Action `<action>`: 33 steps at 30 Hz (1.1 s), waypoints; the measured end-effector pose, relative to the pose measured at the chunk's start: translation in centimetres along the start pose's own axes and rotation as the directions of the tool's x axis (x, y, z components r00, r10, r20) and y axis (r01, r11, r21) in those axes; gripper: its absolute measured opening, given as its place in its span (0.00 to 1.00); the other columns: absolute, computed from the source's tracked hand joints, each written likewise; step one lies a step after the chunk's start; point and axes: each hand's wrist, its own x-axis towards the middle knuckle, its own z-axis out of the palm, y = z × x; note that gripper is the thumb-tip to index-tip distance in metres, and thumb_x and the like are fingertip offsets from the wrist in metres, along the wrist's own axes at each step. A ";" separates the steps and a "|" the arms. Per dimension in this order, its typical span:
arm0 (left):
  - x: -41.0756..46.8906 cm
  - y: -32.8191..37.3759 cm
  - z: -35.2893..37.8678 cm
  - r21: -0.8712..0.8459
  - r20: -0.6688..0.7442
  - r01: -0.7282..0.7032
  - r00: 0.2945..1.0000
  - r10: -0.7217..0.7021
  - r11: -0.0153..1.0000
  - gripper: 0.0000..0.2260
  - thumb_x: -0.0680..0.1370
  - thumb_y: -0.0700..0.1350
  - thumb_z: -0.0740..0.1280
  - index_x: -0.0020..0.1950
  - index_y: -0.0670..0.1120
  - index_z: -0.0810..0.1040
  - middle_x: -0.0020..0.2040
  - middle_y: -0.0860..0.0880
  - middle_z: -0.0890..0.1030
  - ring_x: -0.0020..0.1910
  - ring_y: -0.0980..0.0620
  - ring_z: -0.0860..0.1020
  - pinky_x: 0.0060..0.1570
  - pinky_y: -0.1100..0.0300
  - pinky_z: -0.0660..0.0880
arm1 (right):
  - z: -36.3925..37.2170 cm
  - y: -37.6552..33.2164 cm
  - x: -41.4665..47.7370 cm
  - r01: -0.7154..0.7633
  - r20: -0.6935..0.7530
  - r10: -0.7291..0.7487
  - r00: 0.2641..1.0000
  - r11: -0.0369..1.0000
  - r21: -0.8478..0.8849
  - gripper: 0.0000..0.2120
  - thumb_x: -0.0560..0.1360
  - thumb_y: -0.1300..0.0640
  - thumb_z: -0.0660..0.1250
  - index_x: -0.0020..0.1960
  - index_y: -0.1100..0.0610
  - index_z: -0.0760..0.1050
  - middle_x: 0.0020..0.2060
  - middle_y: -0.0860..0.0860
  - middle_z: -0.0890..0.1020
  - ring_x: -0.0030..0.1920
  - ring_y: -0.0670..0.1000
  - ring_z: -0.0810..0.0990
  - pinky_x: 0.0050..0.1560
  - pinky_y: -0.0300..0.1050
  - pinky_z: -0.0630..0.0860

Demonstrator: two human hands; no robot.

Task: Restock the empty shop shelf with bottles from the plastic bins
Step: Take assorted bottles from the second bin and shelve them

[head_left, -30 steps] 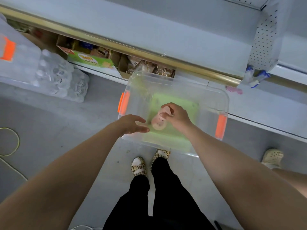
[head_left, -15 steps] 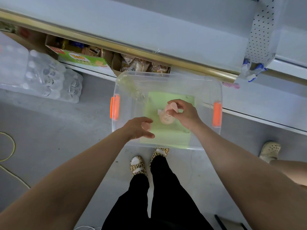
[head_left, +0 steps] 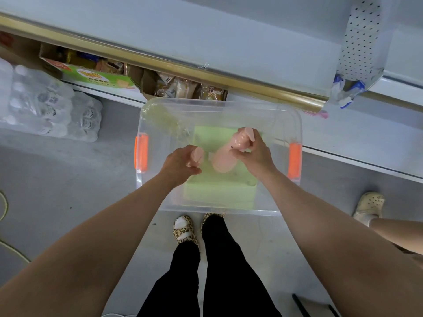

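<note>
Two pink pump bottles over the clear plastic bin (head_left: 270, 209) — right hand (head_left: 253, 154) fingers pinch one bottle's (head_left: 225, 156) neck, long axis tilted, pump away; left hand (head_left: 180, 162) fingers curled around the other (head_left: 198, 155).

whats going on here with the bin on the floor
A person stands over a clear plastic bin with orange handles on the shop floor. The right hand holds a pale pink pump bottle above it; the left hand grips a second pink bottle. The white shelf above looks bare.
</note>
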 end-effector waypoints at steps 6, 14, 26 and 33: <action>0.9 -0.4 0.2 -0.125 -0.058 0.079 0.995 -0.087 0.989 0.28 0.65 0.50 0.81 0.61 0.52 0.75 0.55 0.52 0.77 0.52 0.52 0.73 0.48 0.59 0.66 | 0.1 0.6 1.6 -0.065 0.027 0.063 0.998 0.996 0.065 0.27 0.72 0.57 0.76 0.67 0.51 0.68 0.55 0.48 0.81 0.54 0.50 0.80 0.47 0.36 0.74; -2.6 2.8 -3.8 -0.558 -0.001 0.058 0.998 -0.071 0.828 0.17 0.72 0.50 0.76 0.53 0.40 0.82 0.44 0.49 0.80 0.39 0.57 0.75 0.43 0.63 0.69 | -2.3 -0.2 -1.2 -0.159 0.071 0.144 0.987 0.946 0.284 0.27 0.68 0.60 0.78 0.64 0.54 0.72 0.56 0.51 0.82 0.57 0.49 0.81 0.62 0.56 0.78; -15.5 11.8 -7.5 -0.839 0.029 -0.121 0.964 0.264 0.531 0.28 0.68 0.58 0.70 0.63 0.43 0.78 0.47 0.49 0.83 0.48 0.49 0.80 0.58 0.48 0.76 | -8.8 -11.5 -12.7 0.127 -0.140 -0.064 0.988 0.852 0.507 0.19 0.72 0.61 0.76 0.62 0.58 0.78 0.52 0.55 0.85 0.51 0.54 0.84 0.57 0.52 0.81; -23.7 17.7 -11.7 -0.749 -0.061 -0.367 0.868 0.493 0.552 0.32 0.69 0.62 0.70 0.58 0.36 0.81 0.49 0.41 0.84 0.45 0.45 0.81 0.44 0.54 0.81 | -14.6 -20.3 -22.9 0.382 -0.343 -0.232 0.910 0.790 0.479 0.15 0.74 0.58 0.74 0.60 0.59 0.78 0.47 0.50 0.85 0.48 0.50 0.84 0.48 0.45 0.81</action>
